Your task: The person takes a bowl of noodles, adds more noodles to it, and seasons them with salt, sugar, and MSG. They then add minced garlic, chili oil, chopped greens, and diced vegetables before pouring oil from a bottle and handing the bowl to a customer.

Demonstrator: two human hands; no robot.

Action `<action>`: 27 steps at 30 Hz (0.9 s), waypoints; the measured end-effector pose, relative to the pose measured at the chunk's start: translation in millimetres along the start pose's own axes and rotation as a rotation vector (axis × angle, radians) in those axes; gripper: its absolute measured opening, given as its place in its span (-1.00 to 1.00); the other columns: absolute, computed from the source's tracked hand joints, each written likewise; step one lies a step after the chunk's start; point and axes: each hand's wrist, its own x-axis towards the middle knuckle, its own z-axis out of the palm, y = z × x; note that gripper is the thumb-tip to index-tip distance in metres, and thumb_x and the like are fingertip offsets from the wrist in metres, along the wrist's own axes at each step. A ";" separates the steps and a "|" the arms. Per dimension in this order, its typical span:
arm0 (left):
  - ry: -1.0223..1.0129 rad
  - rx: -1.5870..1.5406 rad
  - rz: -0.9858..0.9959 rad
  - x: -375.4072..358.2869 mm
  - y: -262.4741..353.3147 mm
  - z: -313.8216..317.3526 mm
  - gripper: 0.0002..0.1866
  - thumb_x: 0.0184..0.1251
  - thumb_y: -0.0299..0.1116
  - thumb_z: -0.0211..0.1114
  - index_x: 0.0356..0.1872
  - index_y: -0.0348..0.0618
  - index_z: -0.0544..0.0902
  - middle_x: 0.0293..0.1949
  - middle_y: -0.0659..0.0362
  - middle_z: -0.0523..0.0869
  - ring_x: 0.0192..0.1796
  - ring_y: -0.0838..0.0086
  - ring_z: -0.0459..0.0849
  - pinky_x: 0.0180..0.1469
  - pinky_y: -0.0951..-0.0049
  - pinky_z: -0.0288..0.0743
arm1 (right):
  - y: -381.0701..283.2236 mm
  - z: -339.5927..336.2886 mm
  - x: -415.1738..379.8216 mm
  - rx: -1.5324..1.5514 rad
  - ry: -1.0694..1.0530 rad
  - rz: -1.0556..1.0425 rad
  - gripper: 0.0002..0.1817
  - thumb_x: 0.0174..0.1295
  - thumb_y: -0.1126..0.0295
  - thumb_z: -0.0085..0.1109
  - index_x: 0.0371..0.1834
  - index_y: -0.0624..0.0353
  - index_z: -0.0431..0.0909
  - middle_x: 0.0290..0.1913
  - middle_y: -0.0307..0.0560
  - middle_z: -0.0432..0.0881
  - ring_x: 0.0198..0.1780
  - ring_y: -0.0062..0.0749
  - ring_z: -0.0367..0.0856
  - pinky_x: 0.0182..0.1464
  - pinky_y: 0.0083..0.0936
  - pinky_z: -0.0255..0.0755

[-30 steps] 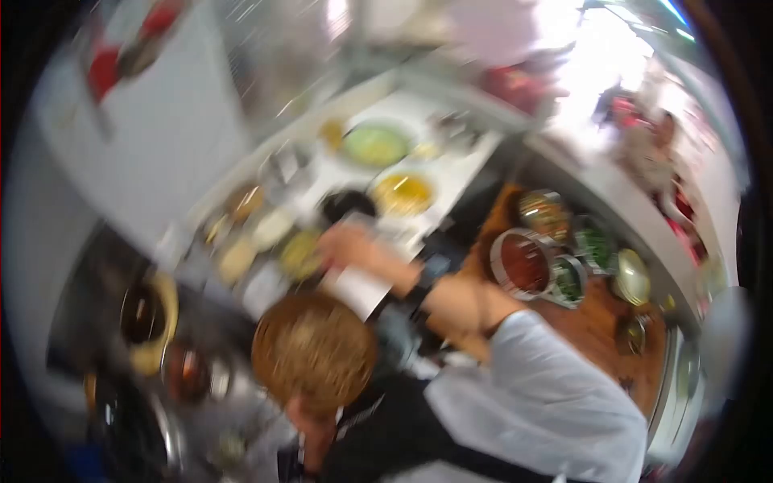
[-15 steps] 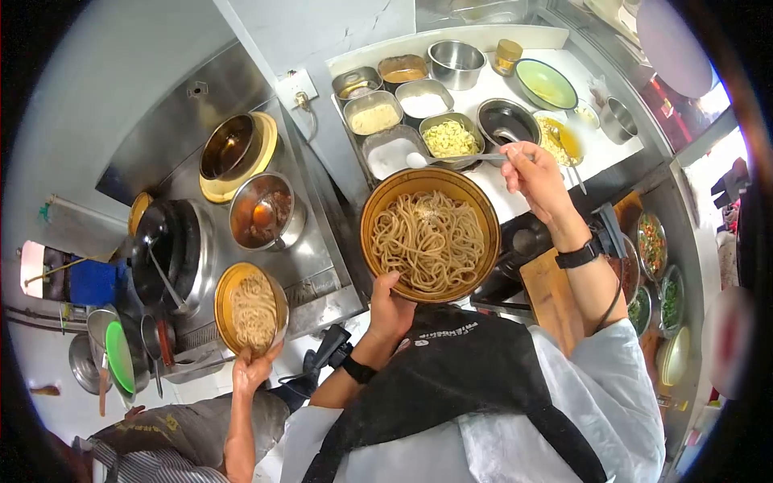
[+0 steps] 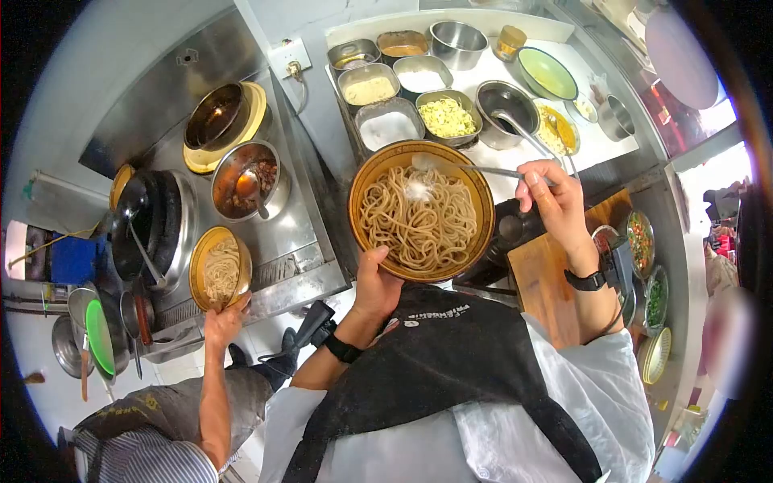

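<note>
In my left hand (image 3: 378, 286) is the near-left rim of a brown bowl (image 3: 360, 219), thumb over the edge. Noodles (image 3: 435, 229) fill the bowl, and a small patch of white powder (image 3: 419, 191) lies on top of them. My right hand (image 3: 554, 201) is closed around the handle of a spoon (image 3: 491, 170). The spoon's head reaches over the bowl's far side, above the noodles. Just beyond the bowl sit a metal tray of white powder (image 3: 389, 127) and a tray of chopped yellow-green pieces (image 3: 448, 117).
At left, a co-worker's hand (image 3: 225, 320) holds another noodle bowl (image 3: 198, 278). A pot of reddish sauce (image 3: 275, 189) and a black wok (image 3: 129, 241) are on the steel counter (image 3: 294, 233). A wooden board (image 3: 541, 274) lies right, beside containers of chopped greens (image 3: 656, 299).
The spoon has moved from the bowl's far edge to over the noodles, and white powder now lies on them. The co-worker's bowl has shifted left in view.
</note>
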 end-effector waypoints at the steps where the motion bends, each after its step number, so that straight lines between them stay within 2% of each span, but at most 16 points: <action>1: -0.006 -0.003 -0.005 -0.3 0.7 1.3 -0.44 0.06 -0.25 -0.03 0.17 -0.16 0.23 0.11 0.08 0.39 0.15 0.23 0.38 0.16 0.06 0.26 | -0.9 1.3 2.3 -0.067 0.017 -0.052 -0.82 0.28 0.43 -0.10 -0.19 0.29 0.45 -0.52 -0.22 0.49 -0.58 -0.70 0.37 -0.52 -0.75 0.31; 5: -0.012 0.002 0.000 0.5 -1.0 -1.1 -0.43 0.07 -0.26 -0.04 0.18 -0.16 0.21 0.13 0.07 0.37 0.17 0.21 0.35 0.17 0.05 0.25 | -2.1 8.0 19.2 -0.056 0.042 -0.044 -0.81 0.28 0.42 -0.10 -0.19 0.31 0.44 -0.51 -0.20 0.49 -0.58 -0.68 0.38 -0.51 -0.75 0.32; 7: -0.044 -0.004 0.015 3.1 -3.1 -6.9 -0.42 0.07 -0.26 -0.05 0.19 -0.16 0.20 0.14 0.07 0.36 0.18 0.20 0.35 0.18 0.05 0.23 | 7.7 9.3 38.7 0.190 0.217 0.036 -0.80 0.29 0.40 -0.11 -0.19 0.33 0.42 -0.52 -0.18 0.50 -0.58 -0.65 0.39 -0.50 -0.72 0.34; 9: -0.055 -0.004 -0.005 2.9 -2.8 -7.1 -0.41 0.06 -0.26 -0.04 0.20 -0.16 0.18 0.15 0.07 0.35 0.18 0.21 0.34 0.19 0.06 0.22 | 24.0 11.1 66.3 0.322 0.296 0.116 -0.76 0.30 0.40 -0.16 -0.12 0.36 0.37 -0.45 -0.10 0.53 -0.52 -0.59 0.46 -0.43 -0.68 0.40; 13: -0.046 0.026 -0.021 -1.0 1.5 -0.6 -0.40 0.05 -0.26 -0.04 0.20 -0.16 0.18 0.15 0.06 0.35 0.19 0.20 0.34 0.20 0.05 0.21 | 65.7 28.4 121.8 0.429 0.275 0.160 -0.75 0.30 0.45 -0.22 -0.06 0.40 0.31 -0.34 -0.04 0.54 -0.41 -0.52 0.51 -0.35 -0.66 0.46; 15: -0.072 0.032 -0.041 1.0 0.9 -6.2 -0.40 0.05 -0.27 -0.04 0.20 -0.16 0.17 0.15 0.06 0.35 0.19 0.19 0.33 0.21 0.05 0.19 | 76.3 43.9 141.4 0.533 0.215 0.238 -0.72 0.29 0.44 -0.21 -0.02 0.41 0.28 -0.33 -0.04 0.54 -0.42 -0.54 0.50 -0.39 -0.69 0.43; 18: -0.075 0.034 -0.043 3.4 -0.3 -14.6 -0.40 0.05 -0.28 -0.05 0.21 -0.17 0.16 0.16 0.03 0.33 0.20 0.18 0.32 0.23 0.06 0.18 | 77.5 47.5 138.2 0.288 0.114 0.265 -0.64 0.26 0.35 -0.12 0.03 0.38 0.29 -0.41 -0.12 0.53 -0.48 -0.61 0.47 -0.46 -0.67 0.36; 19: -0.091 0.034 -0.070 3.6 0.1 -15.6 -0.40 0.05 -0.28 -0.05 0.21 -0.17 0.16 0.16 0.03 0.33 0.20 0.18 0.32 0.23 0.06 0.18 | 77.3 40.5 129.2 -0.012 0.099 0.161 -0.66 0.22 0.34 -0.07 -0.02 0.35 0.32 -0.45 -0.07 0.54 -0.49 -0.45 0.50 -0.42 -0.52 0.40; 21: -0.149 -0.042 -0.038 2.9 6.1 -9.6 -0.43 0.05 -0.42 -0.04 0.18 -0.26 0.16 0.10 0.03 0.38 0.14 0.24 0.39 0.17 0.16 0.29 | 66.6 19.6 93.1 -0.574 0.201 -0.060 -0.68 0.14 0.36 0.00 -0.08 0.31 0.36 -0.45 0.02 0.56 -0.49 -0.19 0.52 -0.38 -0.35 0.41; 22: -0.130 -0.038 -0.088 3.8 8.1 -12.6 -0.42 0.03 -0.42 -0.02 0.18 -0.27 0.17 0.10 0.04 0.38 0.14 0.23 0.40 0.16 0.17 0.31 | 52.5 8.1 75.8 -0.567 0.232 -0.115 -0.68 0.06 0.38 0.08 -0.12 0.25 0.39 -0.37 0.06 0.55 -0.36 -0.02 0.52 -0.27 -0.24 0.40; 23: -0.140 -0.047 -0.095 7.2 10.0 -9.2 -0.42 0.03 -0.42 -0.02 0.18 -0.27 0.17 0.10 0.04 0.38 0.14 0.23 0.40 0.16 0.17 0.31 | 57.4 -5.0 63.6 -0.862 0.346 -0.262 -0.69 0.02 0.40 0.11 -0.14 0.21 0.41 -0.30 0.05 0.52 -0.24 -0.08 0.52 -0.21 -0.26 0.38; 25: -0.128 -0.026 -0.096 4.9 13.5 -3.4 -0.42 0.02 -0.41 -0.01 0.17 -0.27 0.18 0.10 0.04 0.38 0.14 0.23 0.39 0.15 0.18 0.32 | 48.3 -30.4 45.8 -1.260 0.250 -0.241 -0.64 -0.01 0.39 0.13 -0.10 0.20 0.39 -0.25 0.07 0.49 -0.13 -0.10 0.49 -0.15 -0.26 0.38; 26: -0.104 0.001 -0.129 6.7 13.5 -5.3 -0.42 0.02 -0.41 0.00 0.16 -0.27 0.20 0.09 0.05 0.39 0.14 0.24 0.39 0.14 0.19 0.33 | 54.3 -34.8 42.9 -1.261 0.249 -0.235 -0.64 -0.01 0.39 0.13 -0.10 0.20 0.39 -0.25 0.07 0.49 -0.13 -0.10 0.49 -0.15 -0.26 0.38; 27: -0.107 0.001 -0.129 8.1 11.8 -1.2 -0.42 0.02 -0.41 0.00 0.16 -0.27 0.20 0.09 0.05 0.39 0.14 0.24 0.39 0.14 0.19 0.33 | 63.1 -39.4 44.3 -1.297 0.123 -0.092 -0.65 0.00 0.40 0.10 -0.09 0.20 0.38 -0.25 0.07 0.49 -0.15 -0.09 0.51 -0.17 -0.27 0.40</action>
